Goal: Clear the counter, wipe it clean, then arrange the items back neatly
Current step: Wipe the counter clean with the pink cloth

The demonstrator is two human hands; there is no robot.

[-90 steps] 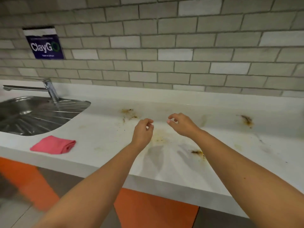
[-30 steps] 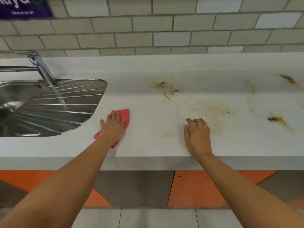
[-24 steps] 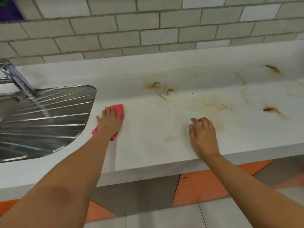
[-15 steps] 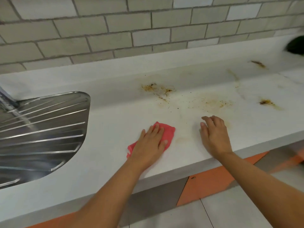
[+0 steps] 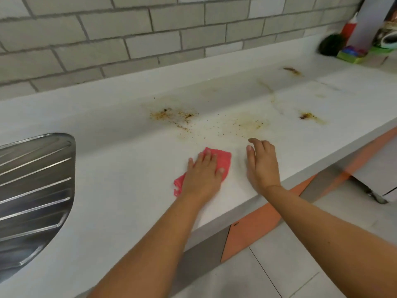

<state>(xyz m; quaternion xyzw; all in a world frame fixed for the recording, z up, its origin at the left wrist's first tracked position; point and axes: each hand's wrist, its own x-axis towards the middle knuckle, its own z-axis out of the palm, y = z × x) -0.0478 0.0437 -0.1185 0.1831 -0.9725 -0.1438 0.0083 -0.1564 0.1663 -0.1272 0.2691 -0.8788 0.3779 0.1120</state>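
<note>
Both open-palmed on the white desk (image 5: pixel 120 168), the left hand (image 5: pixel 202 175) presses the pink cloth (image 5: pixel 222 160) and the right hand (image 5: pixel 262 164) lies flat just beside it, brown stains (image 5: pixel 171 115) beyond, steel drainer (image 5: pixel 32 179) left, red bottle (image 5: pixel 349 29) far right.

Left hand (image 5: pixel 204 172) flat, fingers straight; right hand (image 5: pixel 261 163) flat, relaxed

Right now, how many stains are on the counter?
4, maybe more: speckles beyond the cloth, smear beyond the right hand, blot farther right, streak near the wall.
</note>
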